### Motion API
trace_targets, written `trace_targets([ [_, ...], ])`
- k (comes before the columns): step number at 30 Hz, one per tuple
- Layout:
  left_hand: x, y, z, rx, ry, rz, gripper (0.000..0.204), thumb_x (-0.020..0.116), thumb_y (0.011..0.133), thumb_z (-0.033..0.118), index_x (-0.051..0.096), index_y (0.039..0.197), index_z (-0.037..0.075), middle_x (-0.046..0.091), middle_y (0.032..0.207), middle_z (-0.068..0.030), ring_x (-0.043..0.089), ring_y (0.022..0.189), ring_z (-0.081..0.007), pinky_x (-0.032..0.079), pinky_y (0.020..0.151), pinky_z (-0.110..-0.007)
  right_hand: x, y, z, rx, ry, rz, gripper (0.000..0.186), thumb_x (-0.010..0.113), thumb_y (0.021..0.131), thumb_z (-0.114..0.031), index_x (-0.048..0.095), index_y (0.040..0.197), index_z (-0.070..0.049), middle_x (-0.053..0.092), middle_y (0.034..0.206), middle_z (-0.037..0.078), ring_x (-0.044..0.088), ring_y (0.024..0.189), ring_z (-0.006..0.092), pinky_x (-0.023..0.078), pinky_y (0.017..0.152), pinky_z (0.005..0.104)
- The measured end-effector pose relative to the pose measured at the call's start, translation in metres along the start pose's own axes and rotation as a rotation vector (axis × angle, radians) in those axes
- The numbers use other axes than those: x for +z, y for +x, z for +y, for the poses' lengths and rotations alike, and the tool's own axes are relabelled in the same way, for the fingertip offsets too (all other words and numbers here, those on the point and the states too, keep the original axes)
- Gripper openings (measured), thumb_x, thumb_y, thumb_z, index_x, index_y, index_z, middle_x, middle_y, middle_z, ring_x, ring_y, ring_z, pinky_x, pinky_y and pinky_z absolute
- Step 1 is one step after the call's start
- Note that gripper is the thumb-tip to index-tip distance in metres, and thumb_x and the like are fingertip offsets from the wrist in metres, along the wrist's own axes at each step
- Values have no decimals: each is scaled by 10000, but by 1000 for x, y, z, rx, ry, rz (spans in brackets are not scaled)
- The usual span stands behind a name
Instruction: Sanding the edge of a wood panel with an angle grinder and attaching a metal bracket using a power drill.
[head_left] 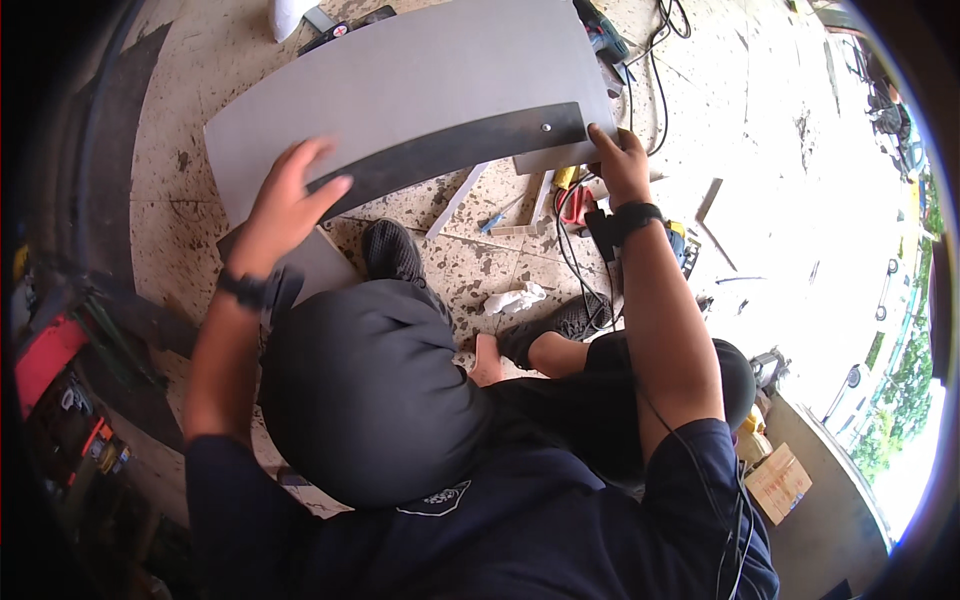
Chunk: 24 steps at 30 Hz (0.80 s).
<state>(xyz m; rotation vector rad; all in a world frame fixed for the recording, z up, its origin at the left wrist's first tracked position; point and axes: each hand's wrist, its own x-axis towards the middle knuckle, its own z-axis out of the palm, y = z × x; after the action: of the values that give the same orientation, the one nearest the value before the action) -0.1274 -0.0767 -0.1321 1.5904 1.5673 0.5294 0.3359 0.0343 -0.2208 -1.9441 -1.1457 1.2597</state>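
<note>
A large flat grey panel [400, 80] lies before me, and along its near edge runs a long dark strip [450, 150]. A small round bolt or rivet head [546, 127] shows near the strip's right end. My left hand [283, 210] is at the strip's left end, its fingers apart and slightly blurred. The thumb lies over or just above the strip; whether it touches I cannot tell. With my right hand [622, 168] I grip the panel's near right corner, thumb on top beside the strip's end and the other fingers partly hidden.
A power drill [603, 35] with a black cable lies past the panel's right end. On the speckled floor are metal strips [458, 200], a blue screwdriver [497, 217], a red-handled tool [575, 205] and a crumpled white cloth [515, 298]. A wooden block [778, 484] sits lower right.
</note>
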Motion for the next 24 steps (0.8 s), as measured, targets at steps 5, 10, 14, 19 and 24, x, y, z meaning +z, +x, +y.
trace_targets([
  [5,47,90,28,301,498,-115,895,821,876,436,404,1644,242,324,1703,-150,276,1570,-394,275,1275,-518,-35,11,-3,119,131,-195,603,730,1009,-485,666,1371,-6,758,1069,131,714,890,188,571,780,307],
  [10,59,122,7,504,834,-32,1016,657,841,785,343,1674,296,238,1753,-134,197,1615,-379,131,1303,-592,-64,59,-5,270,133,-284,552,711,1027,-428,632,1445,-77,733,1254,96,692,1064,206,561,917,354],
  [14,60,125,10,556,841,17,979,561,866,839,360,1663,307,263,1741,-133,226,1600,-386,136,1296,-609,-61,132,-16,229,155,-373,605,765,993,-404,584,1499,-126,713,1289,93,678,1075,193,574,911,351],
  [19,60,128,14,506,784,-13,960,607,853,817,374,1652,339,282,1732,-117,250,1588,-381,155,1289,-621,10,227,-17,228,227,-573,703,750,987,-469,513,1568,-152,596,1436,84,680,1082,205,597,922,380],
  [24,69,142,21,542,785,-19,962,496,876,885,436,1622,280,319,1713,-159,286,1572,-411,173,1271,-638,26,306,18,-199,-43,-683,642,640,1047,-456,492,1586,-140,684,1341,116,716,1060,193,602,863,371],
])
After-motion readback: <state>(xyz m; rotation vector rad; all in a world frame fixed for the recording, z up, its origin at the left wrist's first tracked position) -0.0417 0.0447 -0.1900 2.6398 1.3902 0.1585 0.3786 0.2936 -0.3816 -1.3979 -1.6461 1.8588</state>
